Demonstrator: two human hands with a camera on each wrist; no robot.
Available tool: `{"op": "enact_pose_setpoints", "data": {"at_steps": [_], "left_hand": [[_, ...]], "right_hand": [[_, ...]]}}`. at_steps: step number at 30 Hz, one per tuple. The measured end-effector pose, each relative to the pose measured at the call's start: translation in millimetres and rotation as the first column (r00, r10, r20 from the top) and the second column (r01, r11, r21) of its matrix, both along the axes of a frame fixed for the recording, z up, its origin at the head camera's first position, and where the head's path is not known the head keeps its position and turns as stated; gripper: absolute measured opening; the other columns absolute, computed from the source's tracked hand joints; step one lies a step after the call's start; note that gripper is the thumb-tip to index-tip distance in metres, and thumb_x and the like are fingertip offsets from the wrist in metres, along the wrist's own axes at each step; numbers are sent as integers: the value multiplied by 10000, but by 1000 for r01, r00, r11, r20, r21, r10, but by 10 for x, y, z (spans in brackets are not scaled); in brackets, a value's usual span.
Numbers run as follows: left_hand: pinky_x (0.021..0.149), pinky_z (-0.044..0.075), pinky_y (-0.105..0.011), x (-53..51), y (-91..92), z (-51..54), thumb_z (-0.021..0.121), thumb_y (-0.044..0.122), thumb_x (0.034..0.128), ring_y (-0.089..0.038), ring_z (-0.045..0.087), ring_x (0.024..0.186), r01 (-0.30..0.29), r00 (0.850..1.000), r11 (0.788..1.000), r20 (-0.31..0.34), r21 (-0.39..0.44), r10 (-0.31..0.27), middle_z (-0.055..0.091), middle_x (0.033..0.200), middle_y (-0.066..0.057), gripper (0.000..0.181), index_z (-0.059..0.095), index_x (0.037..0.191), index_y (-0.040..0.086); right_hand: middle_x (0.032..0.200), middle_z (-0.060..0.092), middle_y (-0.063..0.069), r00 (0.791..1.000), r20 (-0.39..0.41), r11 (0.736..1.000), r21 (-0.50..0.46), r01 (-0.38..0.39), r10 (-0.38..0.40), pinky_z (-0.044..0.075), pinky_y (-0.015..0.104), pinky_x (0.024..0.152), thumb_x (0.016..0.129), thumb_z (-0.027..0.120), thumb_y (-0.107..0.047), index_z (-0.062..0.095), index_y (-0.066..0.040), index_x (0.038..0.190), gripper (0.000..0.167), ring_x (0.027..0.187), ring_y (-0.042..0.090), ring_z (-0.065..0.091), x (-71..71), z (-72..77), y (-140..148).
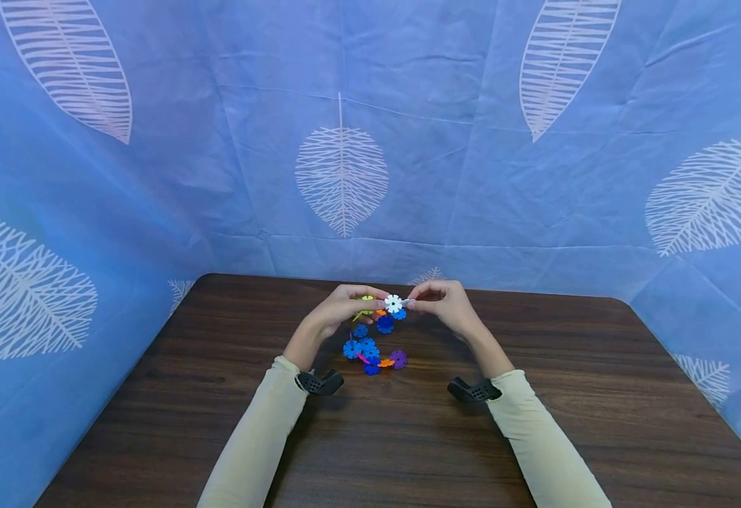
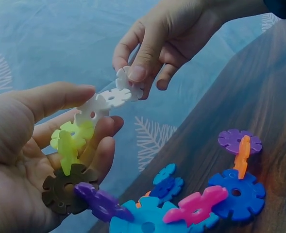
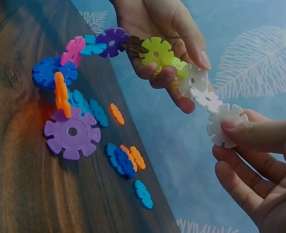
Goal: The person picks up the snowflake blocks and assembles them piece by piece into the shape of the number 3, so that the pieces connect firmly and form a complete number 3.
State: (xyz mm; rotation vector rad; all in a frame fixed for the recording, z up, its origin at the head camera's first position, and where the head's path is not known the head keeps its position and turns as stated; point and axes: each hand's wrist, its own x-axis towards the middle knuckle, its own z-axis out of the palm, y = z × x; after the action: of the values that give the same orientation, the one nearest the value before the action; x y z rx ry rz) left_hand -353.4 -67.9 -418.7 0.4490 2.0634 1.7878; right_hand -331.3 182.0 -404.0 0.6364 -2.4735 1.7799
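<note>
A chain of slotted plastic snowflake discs hangs between the hands above the table. My left hand pinches a white disc between thumb and fingers. A second white disc links it to a white end disc, which my right hand pinches. Yellow-green discs and a brown disc lie against the left fingers. Beyond them the chain runs through purple, light blue, pink, dark blue and orange discs to a purple end disc.
Loose discs lie on the dark wooden table below the hands: light blue, dark blue and orange. A blue cloth with white leaf prints hangs behind the table.
</note>
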Motion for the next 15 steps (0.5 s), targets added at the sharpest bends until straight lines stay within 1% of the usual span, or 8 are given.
{"op": "enact_pose_setpoints", "data": {"at_steps": [3,6,9,12,15], "left_hand": [[940,603,-401,9,1,6,732,251,955,-479,632,1178,0,1000,1000,9,31,-1,717,1224,-201,317,739,1230,93],[961,595,-405,20,3,9,713,238,970,-478,632,1189,7,1000,999,1,51,-7,693,1239,-262,324,727,1244,66],[1012,564,-467,29,3,14,697,224,981,-498,627,1186,6,1000,998,-7,68,-6,681,1234,-299,322,720,1247,44],[1059,519,-533,35,5,23,698,210,979,-501,627,1184,-4,1000,997,-7,77,4,714,1184,-268,318,721,1242,33],[1077,500,-551,39,12,28,707,196,971,-485,639,1178,-18,1000,997,-3,73,19,763,1094,-181,317,722,1242,32]], "right_hand": [[913,748,143,1000,-9,1000,8,13,-13,615,300,692,897,771,-56,756,30,976,118,750,131,712,1,-6,-10],[933,747,191,999,-18,999,17,35,-35,612,301,682,889,784,-76,770,17,959,116,742,137,709,-2,-17,-21],[952,744,225,998,-33,998,27,51,-50,607,300,673,889,789,-94,781,8,949,119,735,141,702,-6,-25,-35],[959,748,234,997,-46,997,27,67,-65,606,304,665,883,795,-97,787,5,938,116,729,143,701,-2,-24,-47],[955,753,228,995,-53,996,22,83,-82,605,306,658,875,802,-92,793,-1,921,102,727,141,700,9,-18,-56]]}}
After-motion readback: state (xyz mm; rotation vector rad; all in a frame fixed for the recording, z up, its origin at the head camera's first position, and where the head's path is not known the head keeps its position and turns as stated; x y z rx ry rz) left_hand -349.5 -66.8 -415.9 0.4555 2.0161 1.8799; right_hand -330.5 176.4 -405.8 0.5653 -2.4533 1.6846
